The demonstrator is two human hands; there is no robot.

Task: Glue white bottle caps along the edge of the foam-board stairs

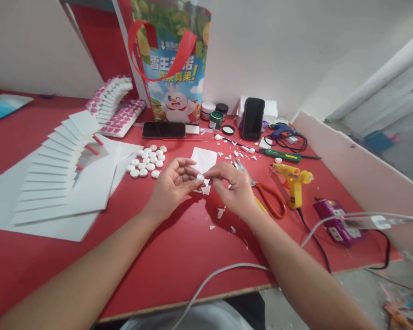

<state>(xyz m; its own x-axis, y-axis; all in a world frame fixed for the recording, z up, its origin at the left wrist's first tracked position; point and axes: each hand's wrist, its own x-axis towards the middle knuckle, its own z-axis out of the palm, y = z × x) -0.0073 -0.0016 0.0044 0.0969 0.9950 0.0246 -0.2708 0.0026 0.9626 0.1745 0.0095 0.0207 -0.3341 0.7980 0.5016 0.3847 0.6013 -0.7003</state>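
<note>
A small white disc is pinched between the thumb and fingers of my left hand, just above the table. My right hand meets it from the other side, its thumb and forefinger pressed together at the disc's edge. Whatever those right fingertips hold is too small to make out. Beneath both hands lies a white sheet of paper. Several similar white discs are grouped left of my left hand. Orange-handled pliers lie close to my right hand, partly covered by it.
Right of my hands are a yellow glue gun, a green-handled tool, a purple power strip and a white cable. Phones, paint jars and a printed bag stand behind. Fanned white boards occupy the left.
</note>
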